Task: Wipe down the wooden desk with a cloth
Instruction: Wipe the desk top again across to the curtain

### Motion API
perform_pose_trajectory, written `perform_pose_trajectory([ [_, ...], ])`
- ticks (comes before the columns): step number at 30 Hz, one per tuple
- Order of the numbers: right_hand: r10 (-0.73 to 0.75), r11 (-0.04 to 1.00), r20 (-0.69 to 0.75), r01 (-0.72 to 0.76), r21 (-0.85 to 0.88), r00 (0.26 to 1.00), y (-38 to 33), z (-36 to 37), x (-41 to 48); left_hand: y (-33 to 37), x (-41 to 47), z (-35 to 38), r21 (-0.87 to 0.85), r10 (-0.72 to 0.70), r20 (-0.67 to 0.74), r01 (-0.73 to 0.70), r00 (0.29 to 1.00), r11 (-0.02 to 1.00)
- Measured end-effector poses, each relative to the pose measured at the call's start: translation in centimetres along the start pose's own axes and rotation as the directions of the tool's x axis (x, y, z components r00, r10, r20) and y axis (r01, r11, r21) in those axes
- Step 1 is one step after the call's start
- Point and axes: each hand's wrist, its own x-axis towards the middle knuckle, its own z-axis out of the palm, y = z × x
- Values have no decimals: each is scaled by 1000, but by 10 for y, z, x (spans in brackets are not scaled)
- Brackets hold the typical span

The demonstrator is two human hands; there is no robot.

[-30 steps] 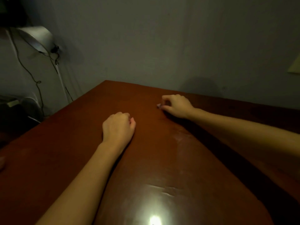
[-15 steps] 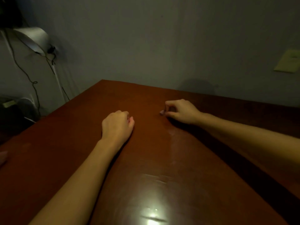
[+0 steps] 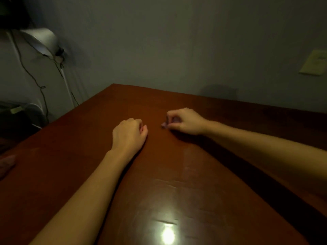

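Observation:
The reddish-brown wooden desk [image 3: 177, 183] fills the lower view, glossy with a lamp glare near me. My left hand [image 3: 129, 133] rests on it at the middle, fingers curled under, with nothing seen in it. Just to its right, my right hand [image 3: 185, 122] lies on the desk and pinches a small pale purple scrap [image 3: 163, 125] between thumb and fingertips. A pinkish cloth-like thing [image 3: 7, 165] lies at the desk's left edge, partly cut off by the frame, far from both hands.
A grey wall runs behind the desk, with a pale paper note [image 3: 315, 62] on it at the right. A metal lamp shade [image 3: 41, 41] and hanging cables [image 3: 35, 82] stand off the desk's left side above dark clutter [image 3: 16, 117].
My right hand has slid a little nearer to my left hand, still pinching the scrap. The left hand has stayed in place; the view has shifted slightly.

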Motion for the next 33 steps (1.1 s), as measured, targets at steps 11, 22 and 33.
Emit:
perform_pose_trajectory([
  [11,183,981,-48,-185,-62,982,70,-24,-13,-2,-2,-2,-18,30,-9,-30,1000,999],
  [22,-244,966,96,234,107,965,1,0,-68,2,-4,-2,13,29,-38,-29,999,1000],
  [33,-180,983,-22,180,-24,983,-42,21,-41,-7,-36,-16,-29,63,-28,-64,998,998],
])
